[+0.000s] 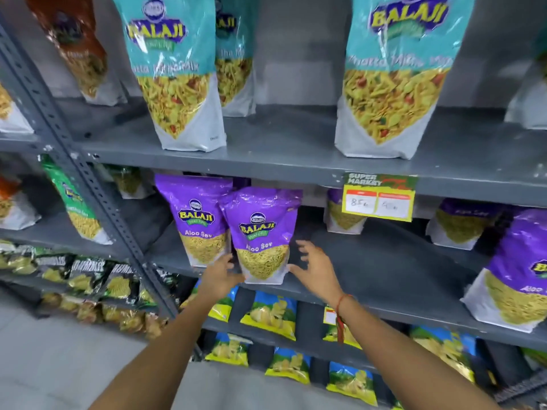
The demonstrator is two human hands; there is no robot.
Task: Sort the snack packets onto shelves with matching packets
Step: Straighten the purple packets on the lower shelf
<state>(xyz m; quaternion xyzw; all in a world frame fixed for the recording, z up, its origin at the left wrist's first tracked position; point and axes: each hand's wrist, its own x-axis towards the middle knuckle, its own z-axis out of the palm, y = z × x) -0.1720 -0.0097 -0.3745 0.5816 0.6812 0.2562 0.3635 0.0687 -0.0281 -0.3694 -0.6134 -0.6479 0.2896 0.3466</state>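
Observation:
A purple Aloo Sev packet (262, 232) stands upright at the front edge of the grey middle shelf (384, 279). A second purple Aloo Sev packet (196, 217) stands just behind it to the left. My left hand (219, 276) touches the front packet's lower left corner with fingers loosely spread. My right hand (315, 269) is at its lower right side, fingers apart and blurred, holding nothing. More purple packets (518, 270) stand at the right of the same shelf.
Teal mix packets (180, 69) stand on the shelf above. A yellow price tag (380, 196) hangs from that shelf's edge. Blue and yellow chip packets (270, 318) fill the lower shelves. A slotted grey upright (97, 199) divides the racks on the left.

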